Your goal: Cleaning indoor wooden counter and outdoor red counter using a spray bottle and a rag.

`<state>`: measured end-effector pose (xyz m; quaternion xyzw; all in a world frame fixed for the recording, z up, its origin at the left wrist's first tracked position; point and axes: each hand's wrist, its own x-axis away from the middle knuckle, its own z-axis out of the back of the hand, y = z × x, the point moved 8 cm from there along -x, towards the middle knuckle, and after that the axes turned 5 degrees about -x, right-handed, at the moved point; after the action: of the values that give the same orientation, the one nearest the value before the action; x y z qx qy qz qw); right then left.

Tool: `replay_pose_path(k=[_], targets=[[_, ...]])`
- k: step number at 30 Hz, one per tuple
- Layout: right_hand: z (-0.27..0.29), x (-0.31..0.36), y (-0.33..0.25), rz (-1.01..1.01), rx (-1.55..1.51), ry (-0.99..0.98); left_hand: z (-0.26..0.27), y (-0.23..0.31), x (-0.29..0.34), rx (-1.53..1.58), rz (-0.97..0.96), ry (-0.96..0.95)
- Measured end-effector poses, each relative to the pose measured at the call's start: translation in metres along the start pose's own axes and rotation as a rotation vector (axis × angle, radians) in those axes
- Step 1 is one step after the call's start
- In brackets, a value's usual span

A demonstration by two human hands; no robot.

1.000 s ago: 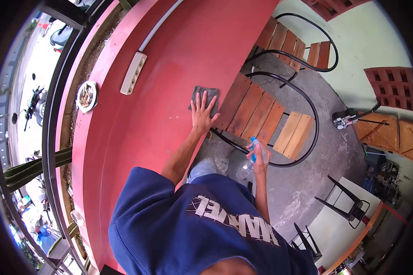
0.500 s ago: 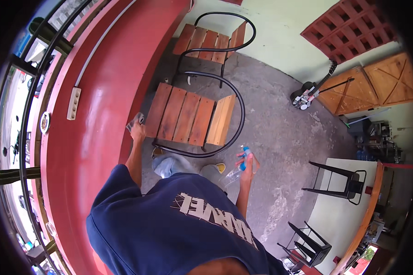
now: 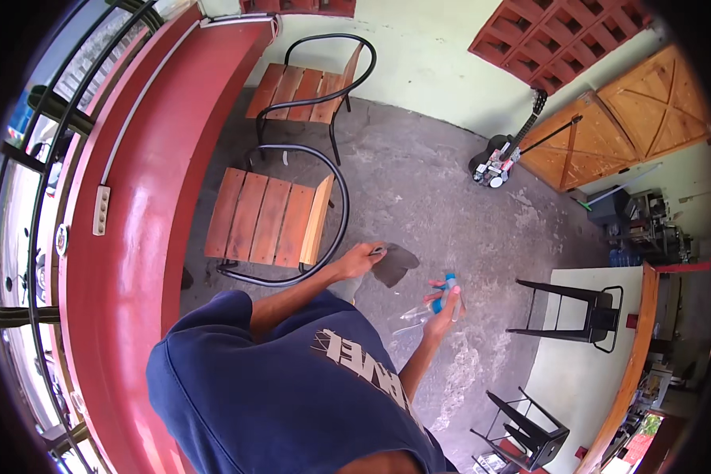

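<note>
My left hand reaches forward in front of my body, fingers closed on a dark grey cloth that hangs loosely to its right. Close by on the right, my right hand is wrapped round a clear spray bottle with blue parts at its top. The bottle is tilted, its transparent body pointing to the lower left. Cloth and bottle are apart. Left of my hands stands a chair with brown wooden slats and a curved black metal frame; my left forearm passes near its lower right side.
A long red counter runs down the left, with a white power strip on it. Another slatted chair stands farther off. A guitar leans by wooden doors. Black stools stand at the right by a white counter.
My left hand has swung right with the cloth, away from the red counter's edge and the near chair. The right hand still holds the bottle. The whole view has shifted.
</note>
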<state>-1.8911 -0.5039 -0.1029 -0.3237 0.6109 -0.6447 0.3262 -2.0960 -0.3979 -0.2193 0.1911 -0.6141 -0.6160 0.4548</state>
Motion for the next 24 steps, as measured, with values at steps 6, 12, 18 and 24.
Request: replay_pose_path(k=[6, 12, 18, 24], targets=[[-0.062, -0.08, 0.02, -0.049, -0.021, -0.257, 0.028, 0.061, -0.058, -0.147, -0.124, 0.139], [-0.14, -0.197, -0.02, 0.059, 0.047, -0.517, 0.115, 0.058, -0.122, -0.134, -0.059, 0.387], [-0.243, -0.296, -0.053, 0.177, 0.095, -0.732, 0.203, 0.066, -0.141, -0.038, -0.036, 0.677], [-0.404, -0.298, -0.049, 0.197, 0.024, -1.138, 0.26, 0.112, -0.08, 0.029, 0.166, 0.951]])
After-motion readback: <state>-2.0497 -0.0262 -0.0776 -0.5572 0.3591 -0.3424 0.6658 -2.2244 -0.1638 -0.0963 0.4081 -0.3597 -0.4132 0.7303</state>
